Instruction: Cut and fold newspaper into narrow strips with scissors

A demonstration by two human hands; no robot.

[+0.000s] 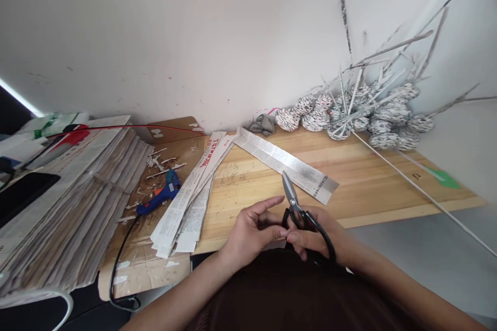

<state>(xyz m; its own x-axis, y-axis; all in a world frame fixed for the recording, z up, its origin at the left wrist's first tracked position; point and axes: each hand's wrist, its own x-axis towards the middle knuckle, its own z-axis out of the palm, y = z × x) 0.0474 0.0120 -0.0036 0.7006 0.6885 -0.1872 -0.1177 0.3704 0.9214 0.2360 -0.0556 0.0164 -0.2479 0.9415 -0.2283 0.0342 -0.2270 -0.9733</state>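
Note:
A pair of scissors (294, 201) with black handles sits in my right hand (320, 230), the closed blades pointing up and away from me. My right thumb and fingertips meet the fingertips of my left hand (252, 227) just below the scissors' pivot. The left thumb is pinched in there, its index finger stretched out toward the blades. What the left fingers pinch is too small to make out; a pale edge shows under them. Beyond the scissors' tips a creased newspaper strip (287, 163) lies slantwise on the wooden board (240, 186).
To the left are fanned newspaper strips (194, 191), a blue glue gun (161, 194) with a black cord, and a tall newspaper stack (97, 207) bearing a phone (29, 196). Woven paper balls (392, 111) with sticking-out paper rods line the wall, beside a grey cloth-like lump (262, 124).

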